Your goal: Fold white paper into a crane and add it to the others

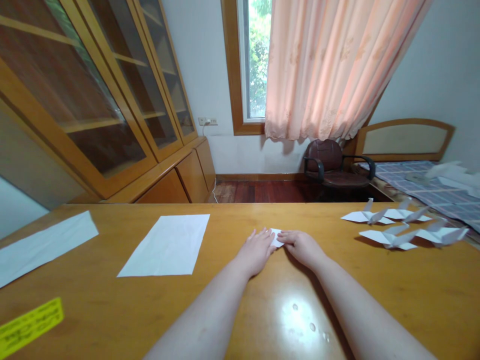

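Observation:
A small folded piece of white paper (pixel 276 237) lies on the wooden table (pixel 240 280) near its far edge. My left hand (pixel 256 250) rests palm down on its left side, fingers stretched flat over the paper. My right hand (pixel 303 246) meets it from the right, fingertips pinched on the paper's edge. Most of the paper is hidden under both hands.
A flat white sheet (pixel 167 245) lies left of my hands, another sheet (pixel 39 247) at the far left edge, and a yellow label (pixel 30 326) near the front left. Several folded paper cranes (pixel 403 227) sit at the right. A chair (pixel 333 167) and bed stand beyond the table.

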Demonstrator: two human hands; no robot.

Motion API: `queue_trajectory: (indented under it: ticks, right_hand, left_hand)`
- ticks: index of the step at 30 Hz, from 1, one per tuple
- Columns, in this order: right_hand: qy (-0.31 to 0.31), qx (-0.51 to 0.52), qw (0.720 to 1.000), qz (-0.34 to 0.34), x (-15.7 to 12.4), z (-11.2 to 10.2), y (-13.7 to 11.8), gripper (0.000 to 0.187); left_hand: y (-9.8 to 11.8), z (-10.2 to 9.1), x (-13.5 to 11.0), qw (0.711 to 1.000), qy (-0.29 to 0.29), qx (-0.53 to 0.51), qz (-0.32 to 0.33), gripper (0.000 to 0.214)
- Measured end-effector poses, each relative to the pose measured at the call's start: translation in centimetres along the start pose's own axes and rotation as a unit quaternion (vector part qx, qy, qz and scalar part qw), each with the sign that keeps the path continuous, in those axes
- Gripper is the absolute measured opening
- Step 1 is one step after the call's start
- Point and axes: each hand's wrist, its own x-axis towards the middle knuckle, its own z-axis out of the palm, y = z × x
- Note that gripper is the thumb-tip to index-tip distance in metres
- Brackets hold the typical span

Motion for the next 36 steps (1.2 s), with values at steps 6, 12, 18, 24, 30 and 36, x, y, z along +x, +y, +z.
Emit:
queue_trajectory:
  ticks: [6,12,18,24,30,36]
  right_hand:
    - [0.006,0.002,1.000,-0.019,0.1,0.0,-0.2,0.036]
    - [0.043,-0.031,0.998,0.023,0.0,0.0,0.0,0.030]
    - [0.078,-0.045,0.996,-0.004,0.0,0.1,0.6,0.027]
    - [0.066,-0.033,0.997,-0.013,0.0,0.4,1.0,0.028]
    - [-0.014,0.004,0.999,0.052,0.0,0.4,0.7,0.037]
    - [-0.086,0.021,0.996,0.028,0.2,-0.2,-0.7,0.055]
  left_hand:
    - [0.0,0.0,0.0,1.000,-0.016,0.006,-0.001,0.048]
    - [-0.3,0.1,0.1,1.000,0.010,-0.003,-0.007,0.040]
    - [-0.8,-0.3,0.4,0.998,0.039,0.006,-0.042,0.044]
    - [-0.7,-0.5,0.4,0.999,0.028,-0.006,-0.044,0.047]
    - [0.1,-0.6,0.0,0.999,-0.021,0.010,-0.048,0.057]
    - [0.1,0.1,-0.4,0.998,-0.030,0.033,-0.036,0.069]
